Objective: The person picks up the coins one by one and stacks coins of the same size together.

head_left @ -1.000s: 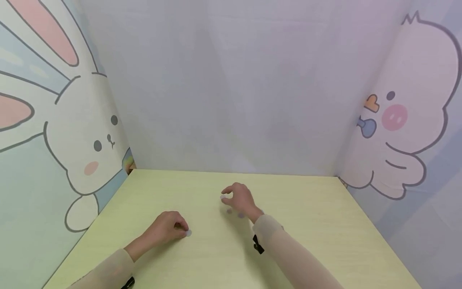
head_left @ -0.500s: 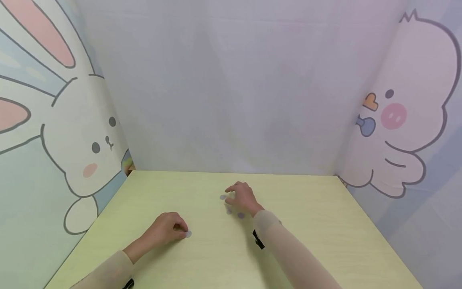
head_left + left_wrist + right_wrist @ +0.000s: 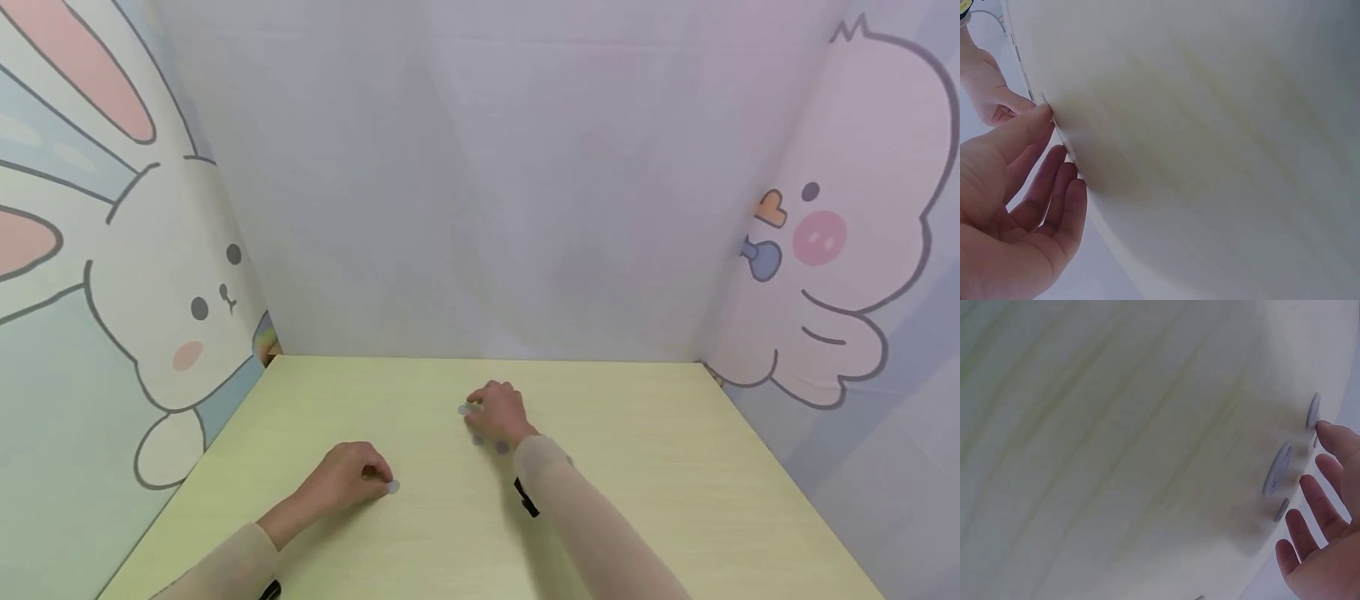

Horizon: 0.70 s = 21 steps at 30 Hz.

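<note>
The handling of the coins is looking under way rather than finished; the left hand (image 3: pixel 347 475) is pinching a near coin (image 3: pixel 393 487) between thumb and index finger, below and left of centre in the head view, and this coin is sitting well apart from the others; the right hand (image 3: pixel 501 414) is holding its thumb and index finger apart on either side of a far coin (image 3: pixel 463 409), close to mid-frame, though whether they are touching it cannot be told; its other fingers are curving loosely and gripping nothing; a third coin (image 3: pixel 477 440) and a fourth coin (image 3: pixel 502 447) are lying just beside that hand on the pale yellow tabletop (image 3: pixel 637 467); no stack is showing, and how much is remaining the views are not settling.

By count, the head view is showing four coins, one at the left and three by the right hand; the right wrist view is showing three distinct coins plus a thin grey sliver (image 3: pixel 1315 441) and a grey edge (image 3: pixel 1200 597) at the bottom, so the total is uncertain; one cartoon rabbit (image 3: pixel 161 287) and one cartoon chick (image 3: pixel 847 200) are flanking the frame.
</note>
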Available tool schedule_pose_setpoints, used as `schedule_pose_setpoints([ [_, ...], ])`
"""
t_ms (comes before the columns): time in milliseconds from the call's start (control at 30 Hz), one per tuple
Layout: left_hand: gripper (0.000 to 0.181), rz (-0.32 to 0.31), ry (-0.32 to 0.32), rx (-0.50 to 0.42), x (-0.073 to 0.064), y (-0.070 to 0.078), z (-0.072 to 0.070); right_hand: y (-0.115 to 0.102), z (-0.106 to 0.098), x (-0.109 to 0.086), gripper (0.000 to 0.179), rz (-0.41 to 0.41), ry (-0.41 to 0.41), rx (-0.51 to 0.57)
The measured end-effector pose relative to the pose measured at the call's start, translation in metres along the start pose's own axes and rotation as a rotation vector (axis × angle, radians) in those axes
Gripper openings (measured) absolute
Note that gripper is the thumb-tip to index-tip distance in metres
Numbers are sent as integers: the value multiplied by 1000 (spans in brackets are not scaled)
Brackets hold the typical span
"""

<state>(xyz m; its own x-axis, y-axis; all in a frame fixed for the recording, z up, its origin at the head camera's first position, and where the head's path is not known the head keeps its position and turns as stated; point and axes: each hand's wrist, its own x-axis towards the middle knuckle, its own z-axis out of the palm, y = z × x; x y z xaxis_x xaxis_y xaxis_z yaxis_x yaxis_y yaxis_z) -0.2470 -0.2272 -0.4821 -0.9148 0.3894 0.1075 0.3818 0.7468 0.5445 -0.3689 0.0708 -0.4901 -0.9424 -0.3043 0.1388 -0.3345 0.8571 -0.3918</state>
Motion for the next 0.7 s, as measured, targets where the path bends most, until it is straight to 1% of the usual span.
schedule_pose_setpoints([
  [200, 10, -5, 1, -1, 0, 3, -1, -2, 2, -1, 36, 9, -2, -10],
  [533, 10, 11, 2, -2, 0, 1, -1, 0, 4, 3, 35, 21, -12, -18],
  [700, 10, 14, 4, 10, 1, -1, 0, 0, 4, 5, 31, 31, -18, -7],
])
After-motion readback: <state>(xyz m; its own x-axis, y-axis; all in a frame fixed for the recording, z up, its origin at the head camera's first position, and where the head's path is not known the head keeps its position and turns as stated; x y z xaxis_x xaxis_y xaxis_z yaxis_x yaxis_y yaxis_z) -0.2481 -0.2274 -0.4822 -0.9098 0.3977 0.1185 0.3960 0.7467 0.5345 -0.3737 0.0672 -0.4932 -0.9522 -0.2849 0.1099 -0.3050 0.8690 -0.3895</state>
